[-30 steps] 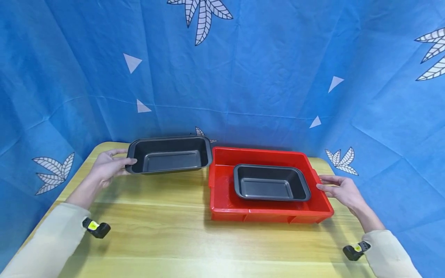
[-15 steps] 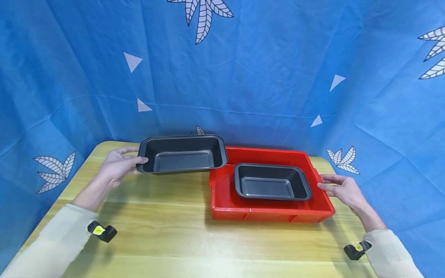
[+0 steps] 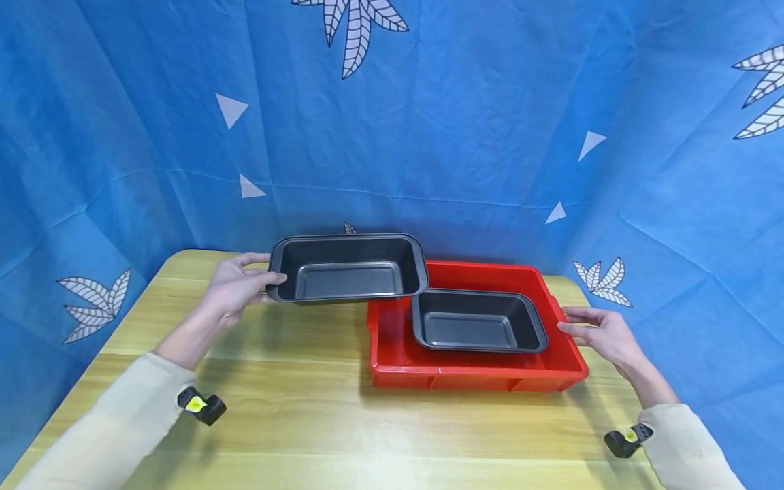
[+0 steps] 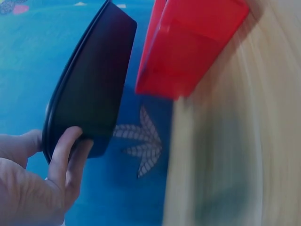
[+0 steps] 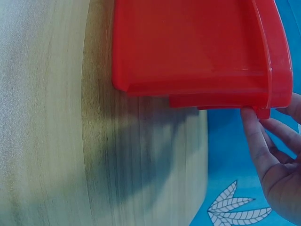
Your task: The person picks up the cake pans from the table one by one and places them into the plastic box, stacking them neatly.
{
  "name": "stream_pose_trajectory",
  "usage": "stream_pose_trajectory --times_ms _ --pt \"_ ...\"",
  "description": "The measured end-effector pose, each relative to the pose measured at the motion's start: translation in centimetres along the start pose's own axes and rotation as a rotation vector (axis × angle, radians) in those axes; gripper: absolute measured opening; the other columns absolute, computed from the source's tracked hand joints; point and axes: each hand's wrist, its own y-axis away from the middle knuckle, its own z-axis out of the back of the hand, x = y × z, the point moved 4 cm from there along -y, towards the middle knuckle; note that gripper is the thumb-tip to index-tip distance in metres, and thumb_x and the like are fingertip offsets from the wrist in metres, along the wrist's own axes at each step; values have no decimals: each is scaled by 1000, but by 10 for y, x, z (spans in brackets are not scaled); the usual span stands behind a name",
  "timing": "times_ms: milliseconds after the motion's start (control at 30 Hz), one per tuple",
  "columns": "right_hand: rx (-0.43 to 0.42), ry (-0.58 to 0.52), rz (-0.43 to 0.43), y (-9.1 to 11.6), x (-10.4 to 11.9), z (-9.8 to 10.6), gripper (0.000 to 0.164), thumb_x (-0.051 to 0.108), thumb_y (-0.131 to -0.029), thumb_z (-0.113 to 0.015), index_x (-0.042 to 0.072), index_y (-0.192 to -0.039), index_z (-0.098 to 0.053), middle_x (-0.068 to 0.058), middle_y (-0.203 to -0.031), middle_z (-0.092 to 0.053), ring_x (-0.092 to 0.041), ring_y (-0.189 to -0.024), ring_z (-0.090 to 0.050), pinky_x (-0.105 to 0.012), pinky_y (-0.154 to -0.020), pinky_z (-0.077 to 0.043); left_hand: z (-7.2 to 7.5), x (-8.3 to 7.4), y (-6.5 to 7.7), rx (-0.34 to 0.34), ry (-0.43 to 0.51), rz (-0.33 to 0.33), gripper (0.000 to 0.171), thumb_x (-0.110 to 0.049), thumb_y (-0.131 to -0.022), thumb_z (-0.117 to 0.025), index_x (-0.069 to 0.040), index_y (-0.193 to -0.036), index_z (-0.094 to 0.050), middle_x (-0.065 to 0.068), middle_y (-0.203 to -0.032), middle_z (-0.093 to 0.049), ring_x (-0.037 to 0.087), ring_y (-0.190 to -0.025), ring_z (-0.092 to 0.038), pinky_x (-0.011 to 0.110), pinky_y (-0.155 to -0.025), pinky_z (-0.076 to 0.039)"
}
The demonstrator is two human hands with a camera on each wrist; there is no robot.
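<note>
A black loaf pan (image 3: 349, 279) is held above the table by my left hand (image 3: 235, 287). The thumb lies over the pan's left rim and the fingers (image 4: 66, 155) press its outer end wall. In the head view its right end overlaps the back left corner of a red plastic bin (image 3: 404, 378). Inside that bin sits a second black loaf pan (image 3: 471, 330), open side up. My right hand (image 3: 603, 335) holds the bin's right end at the rim, with fingers (image 5: 256, 141) under the rim's ledge in the right wrist view.
The bin stands on a light wood-grain table (image 3: 294, 415), toward its back right. A blue cloth (image 3: 465, 122) with white leaf prints hangs behind and at both sides. Black wrist cameras are strapped over both sleeves.
My left hand has carried the loaf pan rightward, from beside the red bin to over its back left corner. The right hand, the bin and the pan inside have stayed in place.
</note>
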Motion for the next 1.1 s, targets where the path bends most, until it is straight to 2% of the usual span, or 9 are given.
stream_pose_trajectory --times_ms 167,400,633,733,867,967,1100 --pt "0 -8 2 1 0 0 66 27 -103 -69 -10 -153 -45 -34 -143 -61 -1 -89 -77 -18 -81 -64 -19 -4 2 14 51 -13 75 -1 -95 -71 7 -159 -34 -13 -87 -72 4 -76 -76 23 -73 -66" --pt "-6 -11 3 1 -1 1 66 28 -103 -70 -9 -153 -47 -31 -141 -64 0 -89 -76 -19 -81 -65 -43 -4 2 21 43 -6 70 -3 -95 -73 4 -157 -40 -2 -99 -72 5 -74 -75 22 -70 -66" --pt "-5 -9 -1 -1 -2 0 67 29 -103 -70 -8 -153 -47 -31 -143 -63 1 -89 -76 -19 -81 -65 -70 -3 0 63 100 -22 65 4 -93 -72 7 -152 -44 -3 -91 -73 8 -72 -75 23 -65 -65" --pt "-6 -3 2 0 -1 0 66 28 -103 -70 -8 -153 -47 -31 -141 -64 2 -89 -75 -20 -81 -65 -81 -2 -1 66 109 -21 63 6 -92 -72 7 -150 -46 7 -98 -76 11 -72 -76 25 -67 -66" --pt "-9 2 8 0 0 1 65 28 -103 -70 -8 -152 -49 -30 -139 -67 1 -89 -75 -22 -81 -66 -95 -1 -3 59 110 -16 61 7 -91 -72 6 -148 -49 30 -123 -72 15 -73 -77 27 -69 -67" --pt "-8 2 7 0 0 1 65 28 -103 -70 -8 -152 -48 -30 -139 -66 1 -89 -75 -21 -80 -65 -104 -1 -4 56 119 -19 60 8 -91 -72 5 -147 -50 34 -130 -68 16 -72 -77 26 -67 -67" --pt "-7 -1 7 1 1 1 66 27 -102 -70 -9 -152 -48 -31 -138 -66 1 -89 -75 -20 -80 -65 -117 0 -4 55 138 -16 59 9 -90 -72 5 -145 -52 33 -128 -70 18 -73 -77 29 -67 -67"
